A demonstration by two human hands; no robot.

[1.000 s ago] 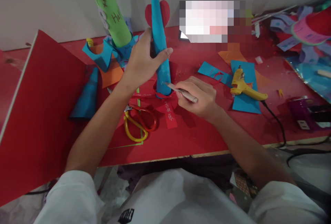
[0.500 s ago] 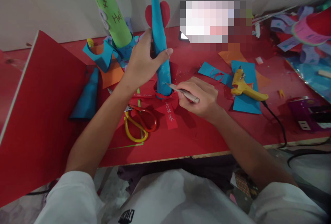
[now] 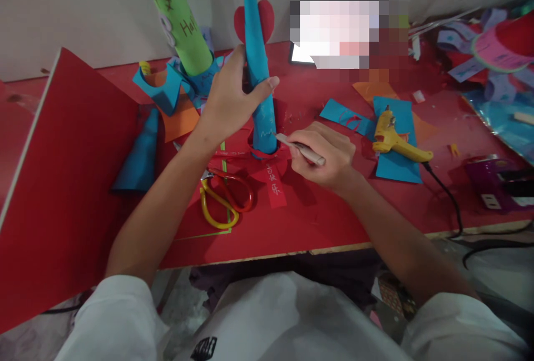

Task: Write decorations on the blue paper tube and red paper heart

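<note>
My left hand [image 3: 236, 94] is wrapped round a tall blue paper tube [image 3: 257, 52], its thumb across the front. Two red rounded paper pieces [image 3: 267, 20] show behind the tube's top. The foot of the tube stands in a red paper base with strips; one red strip [image 3: 274, 186] with white writing points toward me. In my right hand [image 3: 323, 155] a pale marker pen [image 3: 306, 151] is gripped, its tip at the tube's lower right edge. A white zigzag line runs across the tube there. Scissors [image 3: 225, 197] with one red and one yellow handle lie below the tube.
A yellow glue gun [image 3: 398, 141] rests on blue paper [image 3: 398, 169] at the right, its black cord trailing over the table edge. A green paper tube [image 3: 183, 21] stands behind my left hand. At the left a red board [image 3: 70, 183] leans near a blue paper cone [image 3: 139, 155].
The pen tip has moved slightly right, and the white zigzag on the tube has grown longer toward the right edge. My left hand has kept its hold on the tube.
</note>
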